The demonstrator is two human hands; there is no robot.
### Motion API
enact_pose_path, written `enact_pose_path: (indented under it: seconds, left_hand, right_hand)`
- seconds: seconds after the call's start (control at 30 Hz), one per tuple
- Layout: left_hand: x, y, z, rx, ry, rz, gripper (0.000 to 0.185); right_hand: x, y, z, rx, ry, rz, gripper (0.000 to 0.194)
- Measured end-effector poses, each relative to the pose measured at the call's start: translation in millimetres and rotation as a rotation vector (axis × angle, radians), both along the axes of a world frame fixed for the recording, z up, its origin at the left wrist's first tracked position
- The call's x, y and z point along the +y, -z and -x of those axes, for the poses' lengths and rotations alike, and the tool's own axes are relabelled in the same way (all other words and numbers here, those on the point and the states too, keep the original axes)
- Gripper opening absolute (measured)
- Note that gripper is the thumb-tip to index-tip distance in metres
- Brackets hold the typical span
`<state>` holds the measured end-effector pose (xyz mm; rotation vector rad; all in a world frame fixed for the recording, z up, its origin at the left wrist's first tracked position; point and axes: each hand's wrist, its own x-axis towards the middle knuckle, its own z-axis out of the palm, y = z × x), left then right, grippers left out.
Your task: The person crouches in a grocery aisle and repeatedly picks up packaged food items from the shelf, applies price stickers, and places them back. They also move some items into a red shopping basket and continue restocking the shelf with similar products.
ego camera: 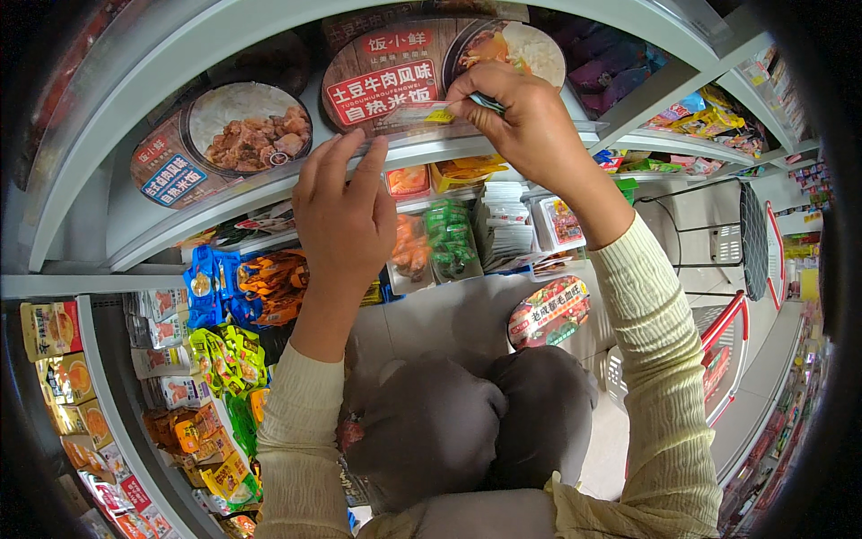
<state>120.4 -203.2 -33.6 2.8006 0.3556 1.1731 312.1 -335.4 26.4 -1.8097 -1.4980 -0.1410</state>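
Observation:
My right hand (pixel 525 124) pinches a paper price label (pixel 412 113) with a yellow patch between thumb and fingertips. A few more folded cards or labels (pixel 486 102) are tucked in its palm. The label lies close to the clear plastic strip (pixel 438 131) along the shelf's front edge. My left hand (pixel 347 212) rests its spread fingertips on that edge and grips nothing. Behind the label stands an oval-fronted ready-meal box (pixel 384 50) picturing rice and stew. A similar box (pixel 222 135) with a rice-and-meat picture stands left of it.
Below the shelf are green wrapped snacks (pixel 450 232), stacked white packets (pixel 505 219) and orange bags (pixel 273 283). Another oval meal box (pixel 552 313) is on the floor by my knees (pixel 431 424). A black stool (pixel 751 239) and red-handled shopping basket (pixel 731 337) stand to the right.

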Motion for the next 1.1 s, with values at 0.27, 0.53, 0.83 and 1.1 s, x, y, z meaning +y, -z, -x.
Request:
enact_pose_path:
  seconds: [0.27,0.53,0.83,1.1]
  left_hand:
    - [-5.7,3.6,8.8,0.069,0.027,0.018,0.027]
    - [-4.7,5.3,9.7,0.053,0.053,0.008,0.03]
    - [1.6,11.5,10.7,-0.002,0.089,-0.016,0.025]
    - [2.7,11.7,10.0,-0.046,0.099,0.006,0.019]
  right_hand:
    - [-5.9,3.9,-2.5,-0.279,0.029,0.077,0.017]
    - [-2.5,3.1,-6.4,-0.17,0.028,-0.068,0.016]
    - [19.7,11.5,5.0,-0.074,-0.055,-0.121,0.012]
    - [22.6,18.0,6.7,-0.169,-0.073,-0.087,0.014]
